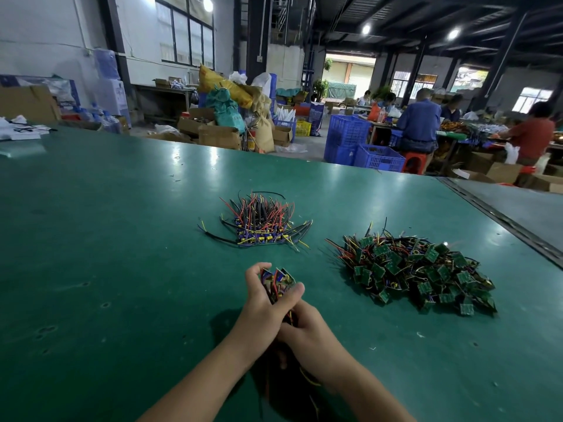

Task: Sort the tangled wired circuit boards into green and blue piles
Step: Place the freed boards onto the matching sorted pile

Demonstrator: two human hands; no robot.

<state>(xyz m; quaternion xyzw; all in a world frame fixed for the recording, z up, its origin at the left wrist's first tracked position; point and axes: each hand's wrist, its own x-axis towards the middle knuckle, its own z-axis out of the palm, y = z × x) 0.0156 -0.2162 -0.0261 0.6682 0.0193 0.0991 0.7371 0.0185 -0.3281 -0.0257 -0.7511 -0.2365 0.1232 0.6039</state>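
Observation:
A pile of blue circuit boards (262, 234) with red, black and yellow wires lies at the middle of the green table (106, 239). To its right spreads a larger heap of green circuit boards (426, 272). In front of both, my left hand (262, 309) grips a small bunch of wired blue boards (278, 278), boards up and wires trailing down. My right hand (307, 330) holds the wires of the same bunch just below. The wire ends hang under my wrists, partly hidden.
A metal seam (499, 214) runs diagonally across the table on the right. Beyond the far edge stand blue crates (362, 147), cardboard boxes and sacks. Several people sit working at benches at the back right.

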